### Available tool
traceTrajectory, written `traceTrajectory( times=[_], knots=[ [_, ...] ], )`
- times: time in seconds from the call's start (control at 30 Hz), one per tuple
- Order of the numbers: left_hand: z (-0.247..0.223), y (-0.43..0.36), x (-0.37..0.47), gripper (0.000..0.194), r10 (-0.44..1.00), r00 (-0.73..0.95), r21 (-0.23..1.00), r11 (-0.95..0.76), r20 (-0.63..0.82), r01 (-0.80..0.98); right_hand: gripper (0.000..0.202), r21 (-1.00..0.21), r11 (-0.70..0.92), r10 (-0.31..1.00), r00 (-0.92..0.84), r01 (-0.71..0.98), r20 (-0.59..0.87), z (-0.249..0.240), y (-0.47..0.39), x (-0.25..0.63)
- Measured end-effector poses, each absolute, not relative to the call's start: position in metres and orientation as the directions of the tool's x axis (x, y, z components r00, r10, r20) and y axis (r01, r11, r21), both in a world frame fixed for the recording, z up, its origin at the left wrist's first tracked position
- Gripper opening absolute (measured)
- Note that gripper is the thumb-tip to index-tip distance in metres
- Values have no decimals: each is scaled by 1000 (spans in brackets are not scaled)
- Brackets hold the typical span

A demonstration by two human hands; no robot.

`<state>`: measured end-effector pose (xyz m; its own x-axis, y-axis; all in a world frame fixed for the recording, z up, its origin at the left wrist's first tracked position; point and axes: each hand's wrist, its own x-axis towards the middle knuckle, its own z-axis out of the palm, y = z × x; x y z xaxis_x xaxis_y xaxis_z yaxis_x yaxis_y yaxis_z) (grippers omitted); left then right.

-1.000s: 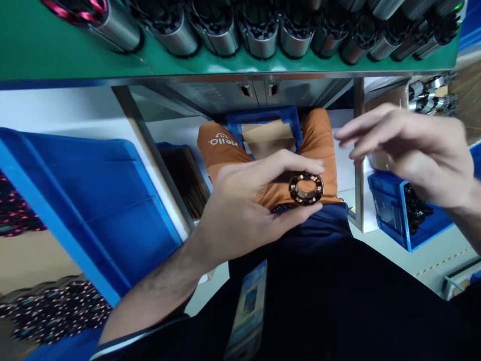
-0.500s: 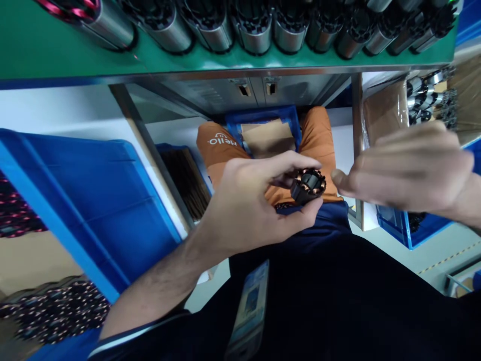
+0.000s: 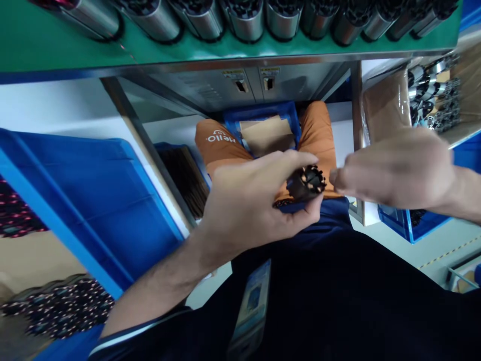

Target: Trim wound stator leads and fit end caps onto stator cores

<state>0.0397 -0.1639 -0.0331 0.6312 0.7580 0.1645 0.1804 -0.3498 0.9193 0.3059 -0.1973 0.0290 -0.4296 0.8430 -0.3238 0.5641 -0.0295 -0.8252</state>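
My left hand (image 3: 248, 200) reaches across my lap and grips a small motor stator (image 3: 300, 186) between thumb and fingers. It is a dark, short cylinder with copper windings at its open end, tilted to the right. Just right of it, and apart from it, is my right hand (image 3: 398, 170), blurred by motion. Its fingers are curled and pressed together, and whatever they hold, if anything, is hidden.
Silver-sided motor parts (image 3: 246, 22) stand in a row on the green bench (image 3: 158, 55). A blue crate (image 3: 90, 195) is at left, near piled copper-wound stators (image 3: 71, 306). A carton (image 3: 387, 105) and metal parts (image 3: 432, 95) lie at right. Cardboard (image 3: 266, 135) fills a blue bin between my knees.
The stator has turned slightly in my left hand, showing more of its side. My right hand has shifted a little left and down, its thumb now closer against the curled fingers.
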Motion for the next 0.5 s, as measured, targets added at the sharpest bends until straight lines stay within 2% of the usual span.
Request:
traceTrajectory(
  times=[0.1, 0.2, 0.23, 0.3, 0.37, 0.4, 0.47, 0.5],
  knots=[
    [-39, -164, 36, 29, 715, 660, 897, -419, 230, 140, 38, -810, 17, 889, -379, 586, -256, 43, -194, 320],
    [-43, -166, 36, 22, 702, 575, 811, -575, 421, 109, 45, -882, -177, 873, -344, 436, -346, 44, -185, 332],
    [-44, -167, 37, 21, 684, 547, 766, -633, 482, 116, 47, -887, -293, 830, -366, 358, -421, 41, -183, 333],
    [-46, -168, 39, 19, 635, 496, 676, -727, 593, 122, 43, -818, -522, 673, -474, 240, -568, 30, -181, 329],
    [-46, -170, 41, 22, 579, 475, 629, -775, 662, 67, 31, -721, -662, 518, -571, 203, -637, 19, -185, 320],
    [-47, -170, 41, 26, 557, 485, 620, -783, 675, 36, 28, -701, -685, 485, -594, 199, -642, 15, -187, 315],
    [-47, -170, 41, 33, 561, 550, 665, -747, 619, 13, 27, -760, -609, 591, -511, 225, -625, 15, -193, 308],
    [-48, -169, 41, 33, 621, 577, 739, -672, 531, 43, 29, -799, -542, 678, -427, 261, -599, 18, -195, 307]
  ],
)
